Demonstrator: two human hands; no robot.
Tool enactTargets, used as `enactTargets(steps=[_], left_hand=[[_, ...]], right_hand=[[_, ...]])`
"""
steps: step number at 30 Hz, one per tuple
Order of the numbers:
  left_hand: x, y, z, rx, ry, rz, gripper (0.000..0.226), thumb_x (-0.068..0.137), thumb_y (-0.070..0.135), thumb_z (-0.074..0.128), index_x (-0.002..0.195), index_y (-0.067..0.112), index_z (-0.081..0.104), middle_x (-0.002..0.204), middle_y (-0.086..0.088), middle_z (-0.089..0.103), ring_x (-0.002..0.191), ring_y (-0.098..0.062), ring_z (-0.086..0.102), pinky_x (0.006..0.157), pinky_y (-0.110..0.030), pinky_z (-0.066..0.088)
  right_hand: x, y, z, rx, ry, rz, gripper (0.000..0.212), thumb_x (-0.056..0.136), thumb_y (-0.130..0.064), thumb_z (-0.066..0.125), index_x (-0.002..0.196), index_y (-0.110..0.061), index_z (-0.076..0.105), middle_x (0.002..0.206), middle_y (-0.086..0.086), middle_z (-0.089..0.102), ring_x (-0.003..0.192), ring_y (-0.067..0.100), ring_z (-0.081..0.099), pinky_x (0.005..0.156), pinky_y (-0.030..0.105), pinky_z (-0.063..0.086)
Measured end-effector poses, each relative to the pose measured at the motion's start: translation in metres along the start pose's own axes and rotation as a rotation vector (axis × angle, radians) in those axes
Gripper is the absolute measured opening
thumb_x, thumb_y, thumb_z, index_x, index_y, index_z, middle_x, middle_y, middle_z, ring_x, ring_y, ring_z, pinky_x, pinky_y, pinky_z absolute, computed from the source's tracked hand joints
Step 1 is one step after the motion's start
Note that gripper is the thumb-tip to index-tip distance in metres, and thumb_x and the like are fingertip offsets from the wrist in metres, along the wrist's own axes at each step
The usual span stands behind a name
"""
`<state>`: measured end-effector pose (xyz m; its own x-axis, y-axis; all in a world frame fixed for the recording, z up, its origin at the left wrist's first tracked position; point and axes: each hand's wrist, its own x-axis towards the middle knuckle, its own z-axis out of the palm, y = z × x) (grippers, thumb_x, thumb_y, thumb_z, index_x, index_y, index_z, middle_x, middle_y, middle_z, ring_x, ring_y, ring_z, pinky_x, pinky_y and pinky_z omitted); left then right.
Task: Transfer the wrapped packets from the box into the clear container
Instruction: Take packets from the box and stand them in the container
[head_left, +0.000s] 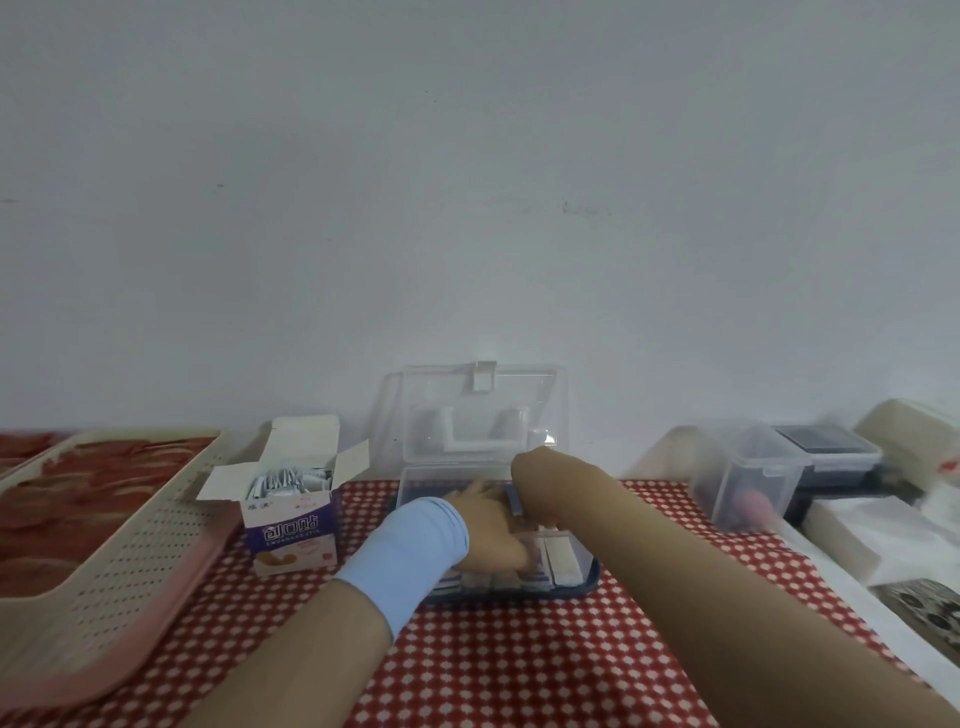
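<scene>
A purple-and-white carton (291, 525) stands open left of centre, with several white wrapped packets (288, 479) upright inside it. To its right is the clear container (582, 564), its lid (483, 410) tipped back against the wall. A row of wrapped packets (558, 564) stands along its front. Both hands reach into the container. My left hand (491, 532), with a blue sleeve at the wrist, lies over the packets with its fingers stretched toward the right. My right hand (535, 486) bends down from the wrist, its fingers hidden. A thin dark strip (515, 501) shows between the hands.
A cream perforated tray (130, 545) lies at the left. At the right stand a small clear tub (748, 478), a dark-lidded box (826, 447) and white paper packs (878, 535). A red-and-white patterned cloth (493, 665) covers the table, and the wall is close behind.
</scene>
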<state>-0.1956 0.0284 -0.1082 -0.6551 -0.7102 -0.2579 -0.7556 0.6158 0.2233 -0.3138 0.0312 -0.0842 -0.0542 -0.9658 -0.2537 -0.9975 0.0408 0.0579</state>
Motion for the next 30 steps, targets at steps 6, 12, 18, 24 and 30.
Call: enactTargets(steps=[6,12,18,24,30], left_hand=[[0.003,-0.006,0.004,-0.037,-0.025,-0.014,0.066,0.075,0.055,0.054,0.138,0.037,0.048,0.15,0.005,0.04,0.135,-0.023,0.035,0.109,-0.051,0.037],[-0.001,-0.004,0.003,-0.046,-0.007,0.063,0.046,0.073,0.054,0.055,0.115,0.037,0.063,0.133,0.005,0.053,0.118,-0.023,0.048,0.103,-0.046,0.044],[-0.03,-0.018,-0.032,-0.11,0.134,0.093,0.04,0.073,0.058,0.052,0.105,0.038,0.066,0.121,-0.004,0.055,0.117,-0.026,0.054,0.102,-0.049,0.045],[-0.086,-0.084,-0.066,-0.225,0.5,-0.038,0.025,0.096,0.023,0.056,0.117,0.031,0.066,0.119,0.011,0.058,0.109,-0.007,0.054,0.09,-0.022,0.039],[-0.112,-0.156,-0.046,-0.19,0.659,-0.281,0.028,0.091,0.032,0.066,0.118,0.034,0.061,0.115,0.008,0.054,0.118,-0.019,0.051,0.096,-0.032,0.042]], right_hand=[[0.002,-0.003,0.002,-0.09,-0.059,-0.014,0.026,0.097,-0.012,0.06,0.121,-0.001,0.062,0.08,0.006,0.052,0.085,0.022,0.055,0.089,0.032,0.051],[0.001,0.001,-0.009,0.03,-0.069,0.044,0.013,0.097,-0.011,0.058,0.104,-0.001,0.063,0.072,0.007,0.058,0.057,0.017,0.055,0.068,0.028,0.053],[-0.019,0.011,-0.053,0.24,0.073,-0.039,0.019,0.097,-0.01,0.056,0.099,0.001,0.071,0.08,0.011,0.076,0.047,0.016,0.062,0.046,0.022,0.049],[-0.035,-0.028,-0.074,0.454,0.319,-0.222,0.023,0.096,-0.014,0.055,0.107,-0.014,0.075,0.101,0.004,0.075,0.079,0.02,0.074,0.059,0.027,0.059],[-0.024,-0.095,-0.062,0.478,0.393,-0.377,0.025,0.099,-0.02,0.056,0.112,-0.023,0.076,0.12,-0.006,0.071,0.11,0.013,0.063,0.099,0.031,0.05]])
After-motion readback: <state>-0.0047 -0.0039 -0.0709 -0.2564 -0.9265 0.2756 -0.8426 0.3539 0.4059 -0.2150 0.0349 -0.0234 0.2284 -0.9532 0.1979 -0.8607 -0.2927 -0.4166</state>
